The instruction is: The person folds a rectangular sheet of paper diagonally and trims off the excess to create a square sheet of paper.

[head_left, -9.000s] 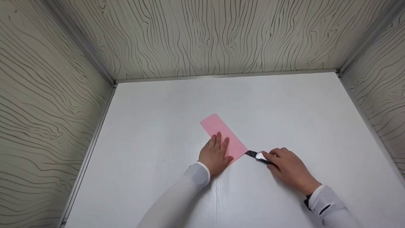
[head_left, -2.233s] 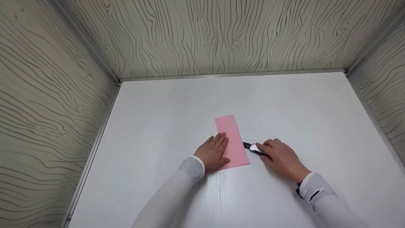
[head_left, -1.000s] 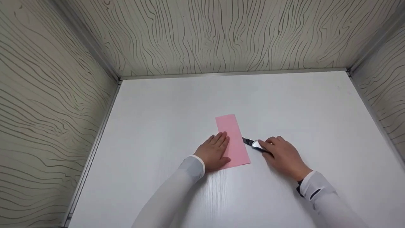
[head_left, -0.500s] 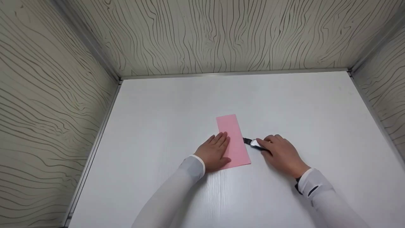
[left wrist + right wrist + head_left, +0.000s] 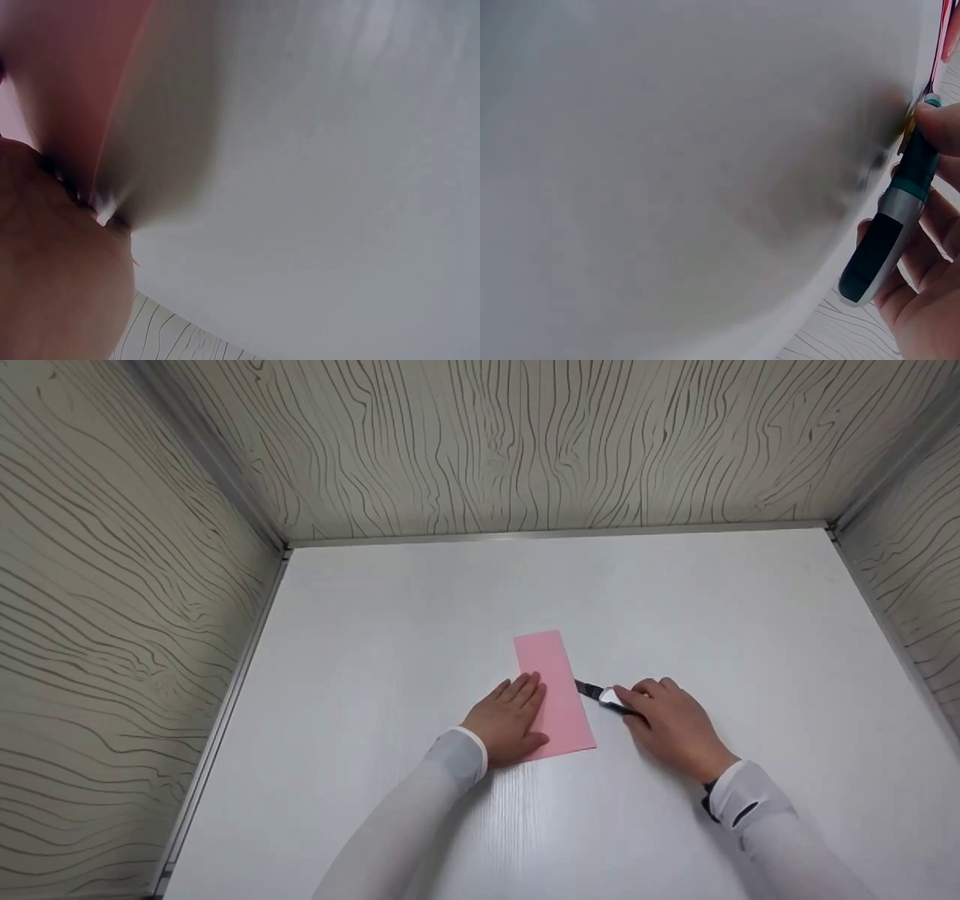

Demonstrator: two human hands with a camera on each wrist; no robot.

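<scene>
A folded pink sheet of paper [image 5: 559, 705] lies slightly tilted on the white table. My left hand [image 5: 506, 722] rests flat on its left side, fingers straight and thumb near the lower edge. In the left wrist view the paper [image 5: 67, 67] shows beside the hand [image 5: 60, 255]. My right hand [image 5: 677, 731] grips a utility knife [image 5: 611, 697], whose dark front end meets the paper's right edge. The right wrist view shows the dark green and silver knife handle [image 5: 889, 225] held between thumb and fingers. The knife's tip is too small to make out.
The white table [image 5: 360, 622] stretches around the paper on every side. Wood-grain patterned panels [image 5: 480, 450] rise behind it and at left and right, with grey metal strips [image 5: 217, 472] at the corners.
Since nine seconds ago the paper has turned more upright, and the knife has moved from its lower corner to partway along the right edge. Lately the knife has crept slightly upward; my left hand stays put.
</scene>
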